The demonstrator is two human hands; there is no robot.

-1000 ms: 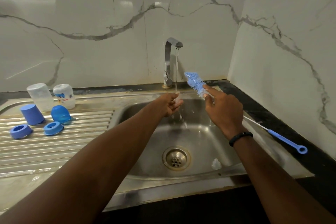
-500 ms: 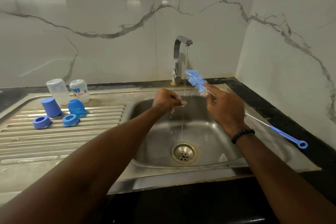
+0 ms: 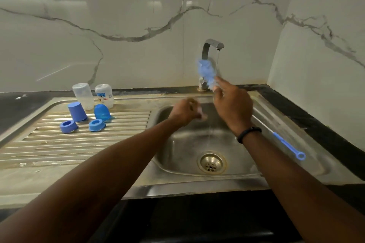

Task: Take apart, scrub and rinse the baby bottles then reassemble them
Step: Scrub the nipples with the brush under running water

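Landmark: tap [image 3: 212, 49], running; a thin stream falls from its spout into the sink [image 3: 177, 156] toward the drain [image 3: 211, 162].

Right hand [image 3: 233, 104] just below and in front of the tap, fingers curled round the wire stem of the bottle brush [image 3: 206, 71]. The blue bristle head stands up against the tap's column, motion-blurred, just left of the stream. The blue handle end with its ring runs out below and to the right of the tap, over the sink's right rim. A black band [image 3: 249, 133] sits on the right wrist.

Left hand [image 3: 185, 111] below and slightly left of the tap, over the basin, fingers curled together with fingertips at the stream. Blurred; something small and pale seems pinched there, but what it is cannot be told.

Well left of the tap, on the ribbed drainboard [image 3: 79, 144]: two clear bottles [image 3: 83, 95] [image 3: 104, 94] upside down at the back edge, side by side. Just in front of them, two blue caps [image 3: 77, 112] [image 3: 101, 112] stand mouth down. Nearest the viewer, two blue collar rings [image 3: 68, 126] [image 3: 96, 124] lie flat, apart from each other.
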